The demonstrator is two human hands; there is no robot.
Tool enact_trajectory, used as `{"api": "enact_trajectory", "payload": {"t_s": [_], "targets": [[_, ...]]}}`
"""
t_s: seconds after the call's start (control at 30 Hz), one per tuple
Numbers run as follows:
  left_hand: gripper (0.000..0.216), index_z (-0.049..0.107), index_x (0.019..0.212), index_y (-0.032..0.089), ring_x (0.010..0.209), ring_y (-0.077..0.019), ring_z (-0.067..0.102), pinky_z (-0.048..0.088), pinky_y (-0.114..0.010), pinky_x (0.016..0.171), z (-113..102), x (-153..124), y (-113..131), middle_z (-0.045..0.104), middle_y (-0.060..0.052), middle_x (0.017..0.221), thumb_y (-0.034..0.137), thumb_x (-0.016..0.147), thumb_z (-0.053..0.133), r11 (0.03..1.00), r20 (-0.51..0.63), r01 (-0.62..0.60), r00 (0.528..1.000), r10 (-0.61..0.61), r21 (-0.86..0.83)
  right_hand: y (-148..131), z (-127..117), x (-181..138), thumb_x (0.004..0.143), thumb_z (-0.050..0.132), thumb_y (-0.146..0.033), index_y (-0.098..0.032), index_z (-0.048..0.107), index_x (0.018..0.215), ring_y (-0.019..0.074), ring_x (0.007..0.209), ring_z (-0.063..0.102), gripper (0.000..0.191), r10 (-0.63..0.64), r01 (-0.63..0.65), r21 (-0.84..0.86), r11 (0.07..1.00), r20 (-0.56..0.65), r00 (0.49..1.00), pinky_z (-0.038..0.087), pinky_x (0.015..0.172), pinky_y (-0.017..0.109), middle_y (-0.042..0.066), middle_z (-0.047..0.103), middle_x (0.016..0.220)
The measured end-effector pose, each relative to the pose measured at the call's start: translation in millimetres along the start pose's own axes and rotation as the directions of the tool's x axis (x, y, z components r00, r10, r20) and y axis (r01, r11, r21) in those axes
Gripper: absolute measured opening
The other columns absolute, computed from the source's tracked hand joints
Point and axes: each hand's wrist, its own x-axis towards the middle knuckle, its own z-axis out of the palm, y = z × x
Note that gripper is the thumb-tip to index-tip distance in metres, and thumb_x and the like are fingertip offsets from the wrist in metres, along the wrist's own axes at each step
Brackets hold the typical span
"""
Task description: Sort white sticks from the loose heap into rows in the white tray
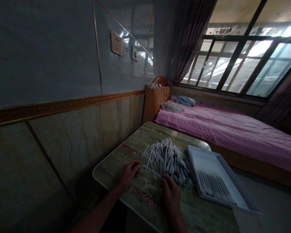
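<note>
Pinching white stick (152,171) at both ends, L hand (132,170) & R hand (171,191), over table (113,166), just nearside of stick pile (168,157). Room on L, out to table edge; tighter on R: pile, then tray (206,158) w/ stick row (214,184), jutting past R edge.

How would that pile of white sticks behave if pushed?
The pile would probably slide apart, being loosely heaped. Slim, rounded-looking sticks might roll. They seem stiff: the held stick, between left hand and right hand, looks straight.
</note>
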Motion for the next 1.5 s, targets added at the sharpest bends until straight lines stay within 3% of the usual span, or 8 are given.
{"api": "enact_trajectory", "payload": {"t_s": [0.6, 0.9, 1.13, 1.33, 1.5], "targets": [[0.031, 0.061, 0.08, 0.021, 0.053, -0.012, 0.047, 0.036, -0.022, 0.05, -2.7, 0.7, -10.7, 0.05, 0.006, 0.059, 0.05, 0.071, 0.056, 0.995, -0.003, -0.005, 1.0, 0.005, 0.1, 7.6, 2.0, 1.0, 0.079, 0.058, -0.046, -0.017, 0.077, 0.092, 0.0251, 0.087, 0.07, 0.037, -0.067, 0.068, -0.049, 0.996, 0.012, 0.998, 0.055, 0.078, 0.032, 0.009, 0.076, 0.091], [0.025, 0.064, 0.078, 0.02, 0.049, -0.0116, 0.045, 0.035, -0.023, 0.048, -4.6, 1.4, -18.2, 0.048, 0.006, 0.053, 0.043, 0.076, 0.056, 0.992, 0.042, -0.021, 0.999, 0.016, 0.127, 1.6, 1.6, -1.6, 0.081, 0.054, -0.042, -0.019, 0.076, 0.091, 0.0227, 0.088, 0.069, 0.033, -0.125, 0.128, -0.15, 0.98, 0.028, 0.992, 0.053, 0.083, 0.032, 0.009, 0.075, 0.093], [0.022, 0.061, 0.074, 0.02, 0.047, -0.0115, 0.046, 0.036, -0.022, 0.047, -3.8, -1.9, -16.2, 0.048, 0.006, 0.053, 0.042, 0.076, 0.057, 0.989, 0.092, -0.037, 0.996, 0.024, 0.142, 7.3, -1.5, -1.2, 0.078, 0.056, -0.049, -0.017, 0.077, 0.089, 0.0245, 0.08, 0.069, 0.039, -0.012, 0.017, -0.116, 0.993, 0.049, 0.999, 0.054, 0.074, 0.031, 0.008, 0.075, 0.084], [0.026, 0.063, 0.072, 0.02, 0.048, -0.0123, 0.048, 0.037, -0.022, 0.047, -3.7, -8.2, -10.6, 0.049, 0.006, 0.052, 0.045, 0.076, 0.058, 0.972, 0.112, -0.115, 0.989, 0.094, 0.205, 7.3, 0.5, 0.6, 0.078, 0.055, -0.044, -0.017, 0.076, 0.087, 0.0237, 0.079, 0.068, 0.035, 0.061, -0.056, -0.06, 0.997, 0.093, 0.994, 0.052, 0.072, 0.03, 0.006, 0.074, 0.08], [0.026, 0.064, 0.077, 0.02, 0.05, -0.014, 0.051, 0.039, -0.023, 0.047, -3.9, -4.6, -11.1, 0.053, 0.005, 0.054, 0.046, 0.075, 0.06, 0.975, 0.079, -0.103, 0.993, 0.089, 0.199, 7.1, 4.6, 2.2, 0.079, 0.052, -0.039, -0.017, 0.075, 0.088, 0.0221, 0.08, 0.067, 0.033, 0.018, -0.012, -0.054, 0.998, 0.124, 0.992, 0.051, 0.073, 0.029, 0.006, 0.073, 0.082]]}}
